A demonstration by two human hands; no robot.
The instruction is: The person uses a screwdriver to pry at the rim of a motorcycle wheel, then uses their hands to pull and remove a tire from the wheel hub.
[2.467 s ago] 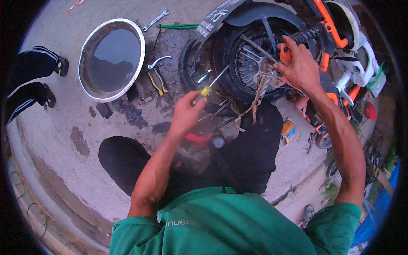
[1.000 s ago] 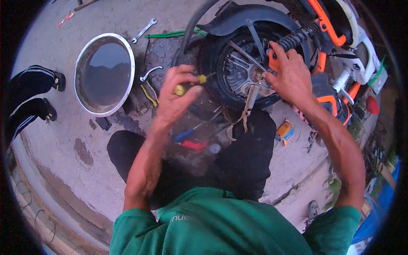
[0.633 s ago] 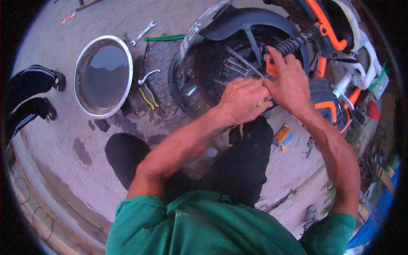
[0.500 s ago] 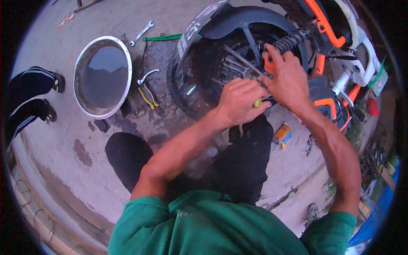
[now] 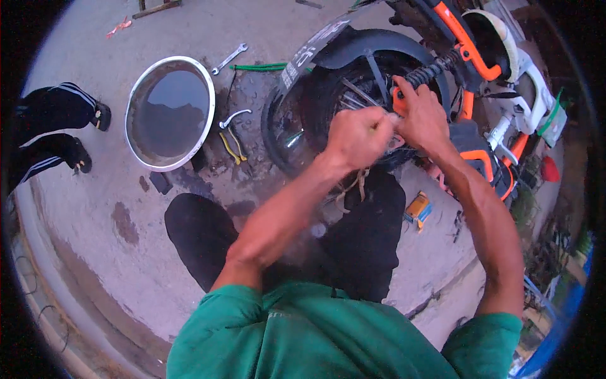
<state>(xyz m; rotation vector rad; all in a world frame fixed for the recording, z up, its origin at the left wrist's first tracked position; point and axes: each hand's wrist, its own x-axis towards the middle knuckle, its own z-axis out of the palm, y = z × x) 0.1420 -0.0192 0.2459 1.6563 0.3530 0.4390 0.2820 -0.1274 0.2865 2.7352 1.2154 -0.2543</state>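
My left hand (image 5: pixel 358 136) is closed in a fist beside the rear wheel of a motorcycle, its thumb side nearly touching my right hand. Whatever it holds is hidden. My right hand (image 5: pixel 424 121) is curled at the lower orange end (image 5: pixel 399 101) of a black coil-spring shock absorber (image 5: pixel 435 68), with its index finger reaching up against it. What lies under its palm cannot be seen. The wheel's black tyre (image 5: pixel 273 142) and the dark mudguard (image 5: pixel 353 47) stand just beyond my hands. A pale cord (image 5: pixel 362 182) hangs below my left wrist.
A metal basin (image 5: pixel 211 114) of dark water stands at left, near another person's feet (image 5: pixel 81 155). Between basin and wheel lie an open-end wrench (image 5: pixel 230 59), a silver lever (image 5: pixel 235 119), yellow-handled pliers (image 5: pixel 232 148) and a green cord (image 5: pixel 259 67). A yellow-and-blue box (image 5: pixel 418 207) sits right of my knee.
My left fist has turned and risen slightly, and the yellow handle end at its thumb side no longer shows. My right hand stays at the shock's lower end. The view has shifted slightly.
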